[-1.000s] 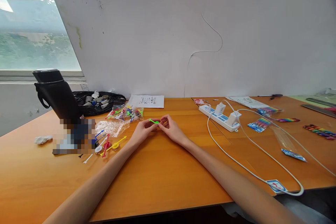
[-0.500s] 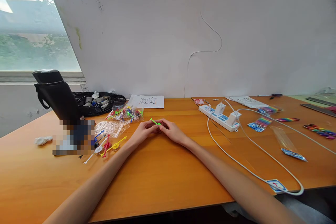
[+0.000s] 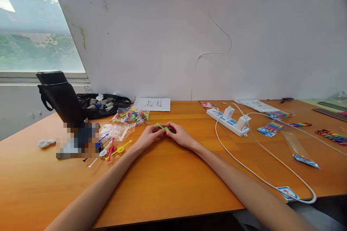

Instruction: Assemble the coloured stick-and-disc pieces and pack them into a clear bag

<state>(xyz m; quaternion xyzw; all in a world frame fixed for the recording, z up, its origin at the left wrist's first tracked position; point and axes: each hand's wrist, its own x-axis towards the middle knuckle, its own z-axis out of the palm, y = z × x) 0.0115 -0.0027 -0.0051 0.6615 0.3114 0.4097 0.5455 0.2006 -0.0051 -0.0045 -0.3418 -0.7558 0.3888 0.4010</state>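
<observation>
A small green plastic arrow spinner (image 3: 160, 125) is pinched between my two hands over the middle of the table. My left hand (image 3: 150, 135) closes on it from the left, and my right hand (image 3: 177, 135) grips it from the right, the fingertips meeting. Fingers cover much of the spinner. Left of my left forearm lie more arrow spinners: a yellow spinner (image 3: 120, 150), a red spinner (image 3: 111, 149), a white spinner (image 3: 103, 154) and a partly hidden blue spinner (image 3: 102, 139).
A clear bag of colourful spinner parts (image 3: 132, 116) lies behind a crumpled clear wrapper (image 3: 114, 131). A black bottle (image 3: 61, 97) and a black bag (image 3: 119, 105) stand at left. On the right are a white power strip (image 3: 229, 121), its cable, and rainbow-coloured packets (image 3: 273, 126).
Both hands stay together on the green spinner, with slightly more of its green centre showing between the fingers. The whole view has shifted a little.
</observation>
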